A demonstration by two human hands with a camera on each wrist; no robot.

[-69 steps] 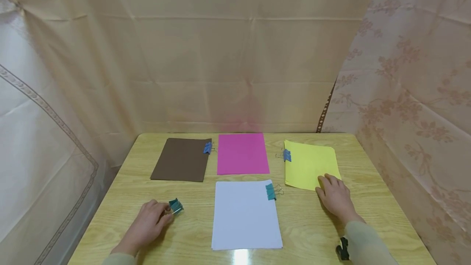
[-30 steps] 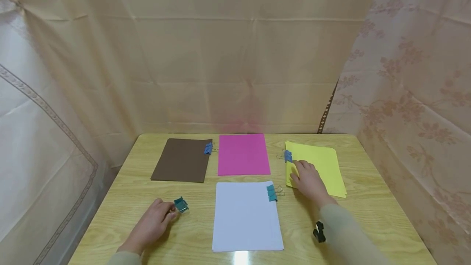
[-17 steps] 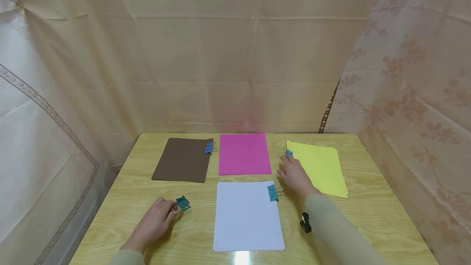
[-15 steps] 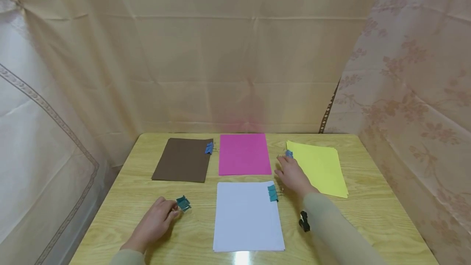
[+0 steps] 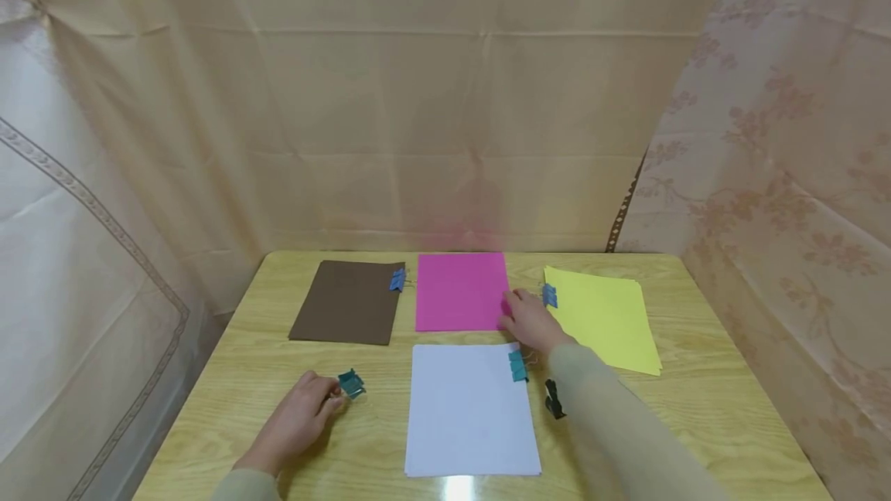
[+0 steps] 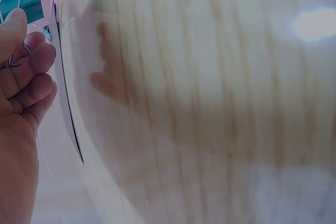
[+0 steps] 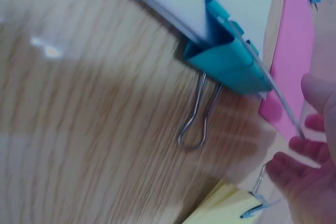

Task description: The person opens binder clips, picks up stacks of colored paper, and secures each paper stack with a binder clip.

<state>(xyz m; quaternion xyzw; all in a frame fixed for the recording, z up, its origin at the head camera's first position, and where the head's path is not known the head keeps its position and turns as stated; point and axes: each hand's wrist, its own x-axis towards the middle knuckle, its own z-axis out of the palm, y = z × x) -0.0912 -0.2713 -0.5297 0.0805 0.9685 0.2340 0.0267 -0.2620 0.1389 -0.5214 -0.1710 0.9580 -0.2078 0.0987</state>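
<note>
My left hand [image 5: 295, 420] pinches a teal binder clip [image 5: 352, 383] by its wire handles, just over the table at the left. In the left wrist view the thumb lies on the teal binder clip [image 6: 30, 1]. My right hand [image 5: 536, 323] reaches across to the right edge of the pink paper stack [image 5: 459, 292], its fingers loosely bent with nothing between them. Whether the fingertips touch the paper is unclear. Right of that hand, a blue binder clip [image 5: 550, 296] grips the yellow paper stack [image 5: 609, 319].
A white paper stack [image 5: 473, 412] lies in front, with a teal binder clip [image 5: 518, 366] on its right edge beneath my right wrist. The brown paper stack [image 5: 348, 301] sits back left, with a blue binder clip [image 5: 397, 279]. Curtains hang behind the table [image 5: 348, 478].
My right hand has moved left from the yellow stack, past its blue clip, to the pink stack's edge. My left hand has shifted slightly right with the teal binder clip.
</note>
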